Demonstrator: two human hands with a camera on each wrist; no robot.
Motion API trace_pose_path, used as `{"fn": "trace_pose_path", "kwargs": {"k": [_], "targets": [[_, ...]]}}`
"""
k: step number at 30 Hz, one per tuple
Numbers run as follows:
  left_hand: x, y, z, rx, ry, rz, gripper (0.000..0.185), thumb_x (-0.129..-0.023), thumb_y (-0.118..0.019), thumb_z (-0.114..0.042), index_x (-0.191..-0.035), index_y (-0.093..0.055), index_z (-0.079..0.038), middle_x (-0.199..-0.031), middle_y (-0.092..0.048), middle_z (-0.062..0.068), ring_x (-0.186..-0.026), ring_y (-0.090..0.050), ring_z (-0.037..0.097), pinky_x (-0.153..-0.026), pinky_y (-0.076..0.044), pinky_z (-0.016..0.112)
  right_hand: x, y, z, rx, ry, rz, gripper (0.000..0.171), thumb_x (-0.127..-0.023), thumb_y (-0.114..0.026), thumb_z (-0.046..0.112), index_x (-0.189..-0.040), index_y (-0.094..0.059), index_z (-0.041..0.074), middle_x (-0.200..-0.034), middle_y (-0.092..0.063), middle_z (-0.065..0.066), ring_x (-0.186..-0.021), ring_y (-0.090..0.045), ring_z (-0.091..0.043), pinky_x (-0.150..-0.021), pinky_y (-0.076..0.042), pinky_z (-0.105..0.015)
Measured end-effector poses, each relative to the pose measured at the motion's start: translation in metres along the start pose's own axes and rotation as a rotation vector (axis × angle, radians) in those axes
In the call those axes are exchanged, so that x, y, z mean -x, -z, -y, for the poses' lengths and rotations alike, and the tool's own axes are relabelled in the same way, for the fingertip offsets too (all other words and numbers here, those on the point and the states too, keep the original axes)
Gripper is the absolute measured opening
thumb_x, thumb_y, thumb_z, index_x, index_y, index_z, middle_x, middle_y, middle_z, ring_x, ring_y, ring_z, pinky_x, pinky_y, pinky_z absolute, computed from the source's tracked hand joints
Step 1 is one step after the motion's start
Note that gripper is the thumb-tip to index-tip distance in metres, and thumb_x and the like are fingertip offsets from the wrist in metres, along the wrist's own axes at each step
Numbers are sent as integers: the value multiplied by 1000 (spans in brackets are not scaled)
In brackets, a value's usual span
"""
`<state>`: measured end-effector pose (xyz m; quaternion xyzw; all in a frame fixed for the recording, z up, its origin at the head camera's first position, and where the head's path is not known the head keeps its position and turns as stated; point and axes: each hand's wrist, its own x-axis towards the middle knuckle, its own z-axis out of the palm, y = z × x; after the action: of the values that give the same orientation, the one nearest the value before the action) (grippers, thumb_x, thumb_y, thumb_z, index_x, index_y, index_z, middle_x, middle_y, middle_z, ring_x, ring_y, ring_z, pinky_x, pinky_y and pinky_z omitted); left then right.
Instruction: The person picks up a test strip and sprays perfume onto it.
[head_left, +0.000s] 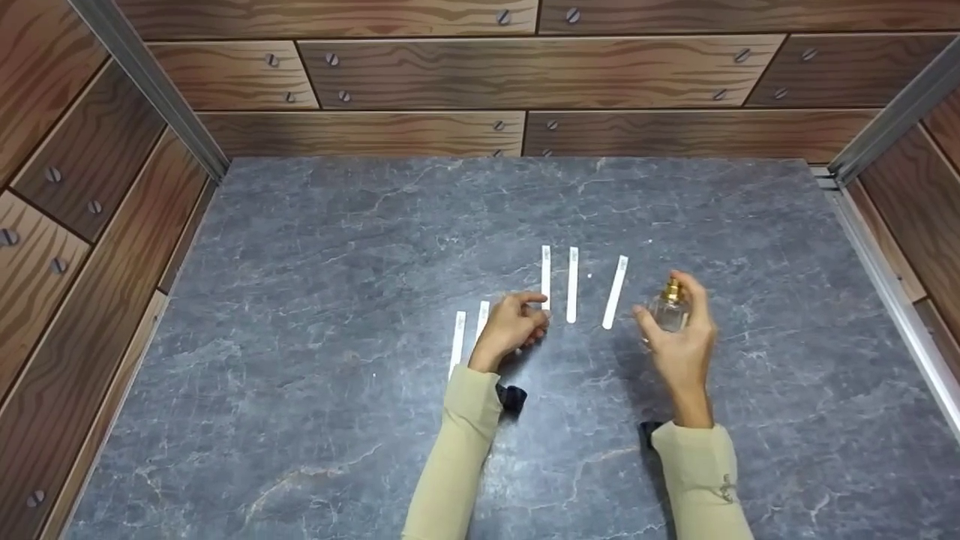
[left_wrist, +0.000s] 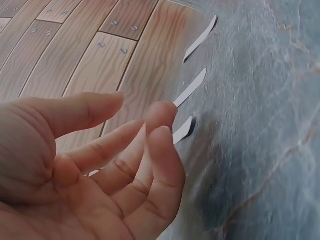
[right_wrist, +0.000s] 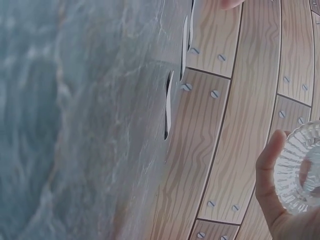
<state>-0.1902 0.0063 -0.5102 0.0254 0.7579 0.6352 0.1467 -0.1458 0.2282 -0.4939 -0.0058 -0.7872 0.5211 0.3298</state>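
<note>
strips (head_left: 457, 341) just left of left hand (head_left: 514, 324), more between the hands; left hand loose, fingertips by one strip | right hand (head_left: 679, 337) clamped on bottle (head_left: 667, 307), held above surface (head_left: 300, 300); best keep nozzle toward strips | open room behind; walls well apart

Five white paper strips (head_left: 572, 285) lie on the grey marble tabletop (head_left: 337, 300).
</note>
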Motion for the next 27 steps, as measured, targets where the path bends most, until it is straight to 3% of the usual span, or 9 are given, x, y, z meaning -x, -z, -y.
{"fn": "trace_pose_path", "kwargs": {"k": [6,10,15,20,27], "targets": [[11,9,-3,-34,-27,-10,35,-94,-62,0,-128,-64,8,-89,-71,22,-63,-62,18,-53,-49,21,2,-1,-2,-35,-6,10,60,-74,-80,-15,-130,-58,-6,-101,-65,-12,-81,-58,-6,-64,-48,-12],[15,14,-5,-67,-52,-17,35,-93,-63,-2,-127,-67,5,-90,-71,22,-66,-64,27,-51,-46,20,-1,0,-2,-50,-18,10,60,-75,-79,-15,-130,-58,-4,-99,-64,-9,-77,-59,-5,-56,-49,-11],[21,18,-7,-102,-88,-33,32,-95,-64,-4,-125,-67,6,-92,-70,20,-73,-68,36,-52,-46,20,-3,1,-1,-33,-22,13,60,-75,-80,-14,-130,-59,-4,-102,-65,-12,-78,-59,-3,-57,-49,-11],[30,23,-9,-154,-125,-73,31,-96,-65,-5,-125,-68,5,-104,-70,17,-86,-72,33,-62,-54,24,-4,1,0,-39,-33,17,60,-76,-79,-13,-131,-59,-3,-104,-64,-14,-76,-58,-3,-53,-49,-12],[41,34,-6,-151,-106,-78,34,-99,-63,-6,-130,-64,6,-118,-66,24,-94,-70,34,-70,-56,33,-2,2,0,-46,-41,19,61,-76,-79,-14,-132,-58,-3,-102,-63,-15,-69,-58,-2,-48,-47,-12]]}}
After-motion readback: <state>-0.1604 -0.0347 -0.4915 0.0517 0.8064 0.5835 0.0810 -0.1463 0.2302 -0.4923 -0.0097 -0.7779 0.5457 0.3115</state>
